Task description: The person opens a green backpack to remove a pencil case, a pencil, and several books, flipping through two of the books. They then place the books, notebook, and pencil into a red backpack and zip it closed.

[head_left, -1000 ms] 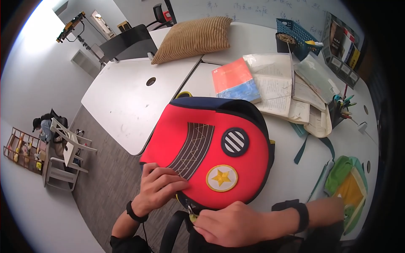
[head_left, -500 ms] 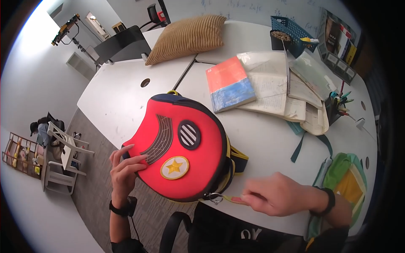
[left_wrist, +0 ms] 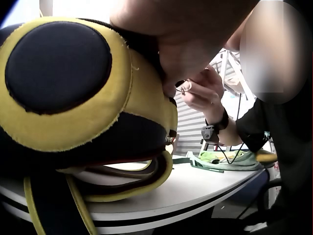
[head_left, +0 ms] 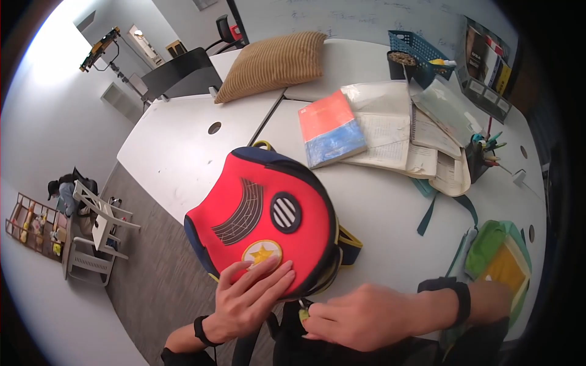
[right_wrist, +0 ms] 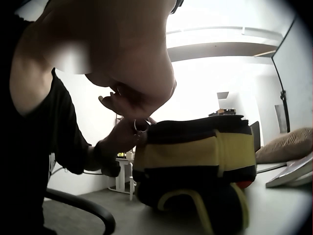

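A red backpack [head_left: 262, 213] with a striped round patch and a star patch lies at the table's near edge. My left hand [head_left: 247, 302] rests spread on its lower front, fingertips by the star patch. Just right of it, my right hand [head_left: 366, 314] pinches a small yellow-green tag [head_left: 304, 314] hanging from a metal ring at the bag's bottom edge. The left wrist view shows the bag's yellow and navy side [left_wrist: 146, 98] and the right hand [left_wrist: 203, 93] at the ring. In the right wrist view the ring [right_wrist: 142, 125] hangs beside the bag's corner.
Behind the bag lie an orange and blue book [head_left: 332, 129] and open notebooks [head_left: 381, 128]. A corduroy pillow [head_left: 274, 64] sits at the back, a blue basket [head_left: 421, 52] at back right. A pen holder [head_left: 479, 160] and green pouch [head_left: 497, 256] are on the right.
The bag first turned and moved left, then came slightly back right. My left hand has moved from its left edge to beside the star patch; my right hand pulled right, then returned close to the bag.
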Action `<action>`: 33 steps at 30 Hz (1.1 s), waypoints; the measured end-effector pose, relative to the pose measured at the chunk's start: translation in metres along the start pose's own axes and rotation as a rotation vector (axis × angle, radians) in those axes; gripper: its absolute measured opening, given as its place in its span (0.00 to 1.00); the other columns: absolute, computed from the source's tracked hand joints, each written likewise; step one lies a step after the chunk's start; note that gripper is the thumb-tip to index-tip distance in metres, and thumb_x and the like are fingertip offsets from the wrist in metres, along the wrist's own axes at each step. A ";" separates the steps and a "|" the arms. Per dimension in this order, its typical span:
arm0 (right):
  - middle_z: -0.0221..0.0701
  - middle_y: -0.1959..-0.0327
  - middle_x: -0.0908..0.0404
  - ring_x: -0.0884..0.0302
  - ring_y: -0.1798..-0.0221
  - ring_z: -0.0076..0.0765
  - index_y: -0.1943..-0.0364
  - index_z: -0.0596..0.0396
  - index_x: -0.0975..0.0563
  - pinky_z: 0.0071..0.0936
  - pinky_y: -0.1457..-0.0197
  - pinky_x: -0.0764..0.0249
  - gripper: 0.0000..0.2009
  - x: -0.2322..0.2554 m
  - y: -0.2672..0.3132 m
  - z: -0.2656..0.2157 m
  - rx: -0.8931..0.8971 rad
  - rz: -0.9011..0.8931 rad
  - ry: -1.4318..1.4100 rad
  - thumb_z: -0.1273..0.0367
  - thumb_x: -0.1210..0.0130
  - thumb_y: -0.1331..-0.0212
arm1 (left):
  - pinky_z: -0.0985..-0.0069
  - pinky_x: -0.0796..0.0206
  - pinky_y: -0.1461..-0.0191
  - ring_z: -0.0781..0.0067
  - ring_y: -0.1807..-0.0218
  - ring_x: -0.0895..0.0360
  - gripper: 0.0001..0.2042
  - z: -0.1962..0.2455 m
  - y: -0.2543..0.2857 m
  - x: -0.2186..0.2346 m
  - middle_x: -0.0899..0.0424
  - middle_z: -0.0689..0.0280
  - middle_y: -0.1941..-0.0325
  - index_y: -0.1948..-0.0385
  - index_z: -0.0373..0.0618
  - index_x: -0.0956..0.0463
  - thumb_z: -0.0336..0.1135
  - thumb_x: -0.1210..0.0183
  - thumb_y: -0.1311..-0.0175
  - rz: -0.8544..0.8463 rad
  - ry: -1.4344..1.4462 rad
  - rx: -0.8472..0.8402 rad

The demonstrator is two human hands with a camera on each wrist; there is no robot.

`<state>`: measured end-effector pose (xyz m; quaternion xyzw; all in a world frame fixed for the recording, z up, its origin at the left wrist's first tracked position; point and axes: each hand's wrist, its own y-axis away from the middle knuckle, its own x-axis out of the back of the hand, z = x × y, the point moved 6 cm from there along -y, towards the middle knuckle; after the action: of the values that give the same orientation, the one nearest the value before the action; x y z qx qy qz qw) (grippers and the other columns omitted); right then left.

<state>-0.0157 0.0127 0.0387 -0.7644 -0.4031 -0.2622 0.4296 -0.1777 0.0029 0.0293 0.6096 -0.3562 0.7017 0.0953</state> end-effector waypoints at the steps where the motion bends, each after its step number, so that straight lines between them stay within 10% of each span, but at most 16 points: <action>1: 0.28 0.70 0.27 0.22 0.76 0.30 0.65 0.49 0.27 0.27 0.79 0.29 0.05 0.004 0.003 0.000 0.011 -0.030 0.128 0.65 0.47 0.36 | 0.67 0.39 0.38 0.72 0.42 0.18 0.16 -0.004 0.004 0.000 0.13 0.70 0.48 0.50 0.49 0.18 0.39 0.37 0.39 -0.002 -0.045 -0.028; 13: 0.26 0.70 0.28 0.23 0.71 0.28 0.65 0.46 0.27 0.28 0.76 0.29 0.05 0.064 0.010 0.078 -0.048 -0.036 0.632 0.63 0.47 0.38 | 0.64 0.46 0.35 0.76 0.45 0.18 0.07 -0.028 0.064 0.049 0.10 0.84 0.56 0.65 0.71 0.13 0.38 0.39 0.38 0.037 0.136 0.007; 20: 0.30 0.64 0.25 0.18 0.65 0.33 0.57 0.53 0.28 0.32 0.72 0.23 0.08 0.049 -0.010 0.059 -0.053 -0.038 0.349 0.67 0.50 0.37 | 0.56 0.43 0.34 0.57 0.36 0.24 0.08 -0.107 0.090 0.039 0.13 0.72 0.48 0.61 0.61 0.14 0.43 0.37 0.41 0.057 -0.090 0.222; 23: 0.31 0.64 0.25 0.18 0.67 0.33 0.57 0.55 0.28 0.30 0.75 0.24 0.08 0.036 -0.016 0.021 0.039 -0.060 0.269 0.67 0.50 0.37 | 0.54 0.45 0.33 0.54 0.33 0.28 0.21 -0.066 0.083 0.043 0.18 0.67 0.39 0.53 0.58 0.16 0.53 0.32 0.49 -0.014 -0.081 0.267; 26: 0.31 0.66 0.25 0.19 0.70 0.30 0.59 0.56 0.28 0.26 0.78 0.26 0.07 0.018 -0.020 0.001 0.120 -0.079 0.203 0.68 0.50 0.36 | 0.55 0.49 0.28 0.55 0.29 0.32 0.38 -0.011 0.070 0.017 0.24 0.63 0.34 0.38 0.49 0.25 0.58 0.29 0.53 -0.152 0.036 0.200; 33: 0.28 0.68 0.27 0.21 0.70 0.28 0.60 0.52 0.26 0.25 0.77 0.26 0.07 0.017 -0.019 0.004 0.159 -0.081 0.366 0.68 0.49 0.39 | 0.56 0.48 0.27 0.69 0.31 0.27 0.27 -0.019 0.077 -0.022 0.20 0.65 0.37 0.41 0.47 0.23 0.44 0.32 0.45 -0.174 -0.129 0.113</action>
<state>-0.0223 0.0290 0.0580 -0.6508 -0.3681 -0.3811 0.5439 -0.2312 -0.0349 -0.0202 0.6865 -0.2670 0.6691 0.0982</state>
